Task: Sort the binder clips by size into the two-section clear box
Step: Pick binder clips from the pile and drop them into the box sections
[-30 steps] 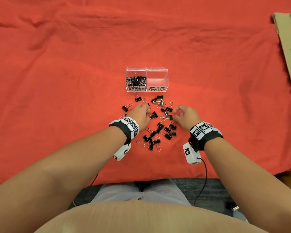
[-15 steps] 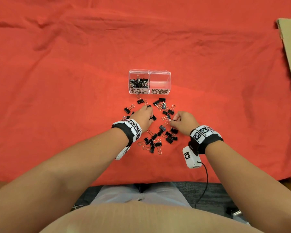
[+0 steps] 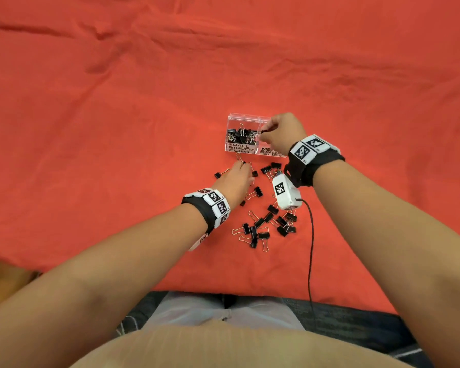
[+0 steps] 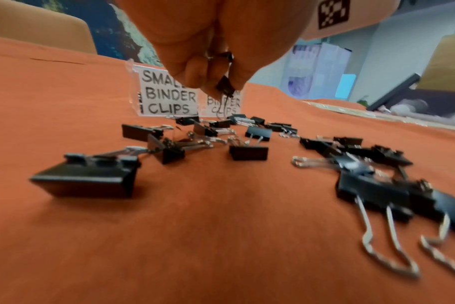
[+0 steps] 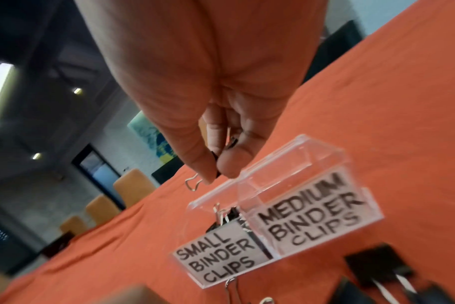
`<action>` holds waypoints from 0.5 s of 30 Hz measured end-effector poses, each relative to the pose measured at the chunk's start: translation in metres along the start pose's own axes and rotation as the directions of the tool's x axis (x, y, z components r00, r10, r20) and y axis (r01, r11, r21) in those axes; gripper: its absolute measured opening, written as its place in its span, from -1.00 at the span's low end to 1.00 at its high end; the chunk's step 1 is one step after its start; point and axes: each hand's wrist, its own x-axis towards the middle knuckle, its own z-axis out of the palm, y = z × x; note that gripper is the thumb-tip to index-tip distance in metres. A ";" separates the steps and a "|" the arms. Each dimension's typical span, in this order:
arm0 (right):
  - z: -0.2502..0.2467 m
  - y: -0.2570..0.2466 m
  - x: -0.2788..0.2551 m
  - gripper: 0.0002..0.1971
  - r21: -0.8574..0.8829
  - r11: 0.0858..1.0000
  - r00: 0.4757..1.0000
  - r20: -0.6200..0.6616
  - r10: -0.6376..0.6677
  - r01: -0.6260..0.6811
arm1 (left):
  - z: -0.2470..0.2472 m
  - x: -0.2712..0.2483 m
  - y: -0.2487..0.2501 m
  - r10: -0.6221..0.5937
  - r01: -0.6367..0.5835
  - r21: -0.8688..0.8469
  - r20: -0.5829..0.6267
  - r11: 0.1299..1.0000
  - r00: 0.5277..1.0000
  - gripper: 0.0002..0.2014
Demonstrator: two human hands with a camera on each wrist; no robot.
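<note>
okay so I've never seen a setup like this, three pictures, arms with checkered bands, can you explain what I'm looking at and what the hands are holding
No machine here: a person sorts binder clips with bare hands, wearing cameras. One picture looks down from the head; the other two look along each wrist at the fingers. On the red cloth stands a clear box labelled small and medium; the small side already holds clips, and loose clips lie nearer the person. The right hand pinches a small clip over the box. The left hand, low over the loose clips, pinches small clips too.

Box (image 3: 243, 120): on cloth (image 3: 117, 128), beyond loose clips (image 3: 260, 229).
Left section: holds small clips (image 3: 241, 135).
Right hand (image 3: 283, 131): over box.
Left hand (image 3: 235, 180): among loose clips.
</note>
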 end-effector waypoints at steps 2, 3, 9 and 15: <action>0.008 -0.014 0.008 -0.91 -0.104 0.994 0.999 -0.009 -0.042 0.041 | -0.009 0.001 -0.003 -0.065 0.056 -0.122 -0.069 0.991 0.995 -0.81; 0.012 -0.019 0.009 -0.89 -0.157 0.986 0.998 -0.010 -0.057 0.055 | -0.013 0.002 -0.004 -0.112 0.092 -0.184 -0.100 0.979 0.989 -0.82; 0.024 -0.022 0.013 -0.70 -0.261 0.954 0.989 0.040 -0.141 0.146 | -0.043 0.017 -0.013 -0.340 0.238 -0.403 -0.205 0.884 0.918 -0.84; 0.009 0.009 -0.004 -0.71 0.065 0.992 0.991 -0.078 -0.104 0.109 | -0.072 0.054 -0.005 -0.294 0.189 -0.369 -0.253 0.910 0.922 -0.91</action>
